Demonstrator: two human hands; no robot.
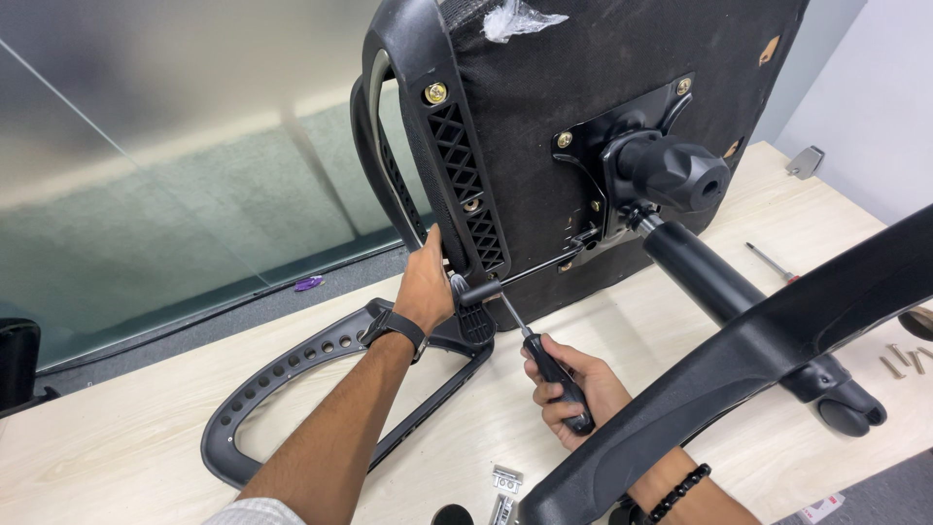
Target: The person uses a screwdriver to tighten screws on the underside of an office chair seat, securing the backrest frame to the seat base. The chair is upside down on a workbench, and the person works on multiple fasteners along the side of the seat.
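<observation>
Two hands busy here: the left hand [426, 288] grips the armrest bracket [457, 165] of the upturned chair seat [583, 78] standing on the table [117, 437], while the right hand [573, 384], just below, is wrapped around a black-handled screwdriver [554, 374] aimed up at that bracket.

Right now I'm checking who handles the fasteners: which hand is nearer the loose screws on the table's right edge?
Right. The right hand grips the screwdriver mid-table, well left of the loose screws. The left hand holds the armrest bracket, farther left still.
</observation>
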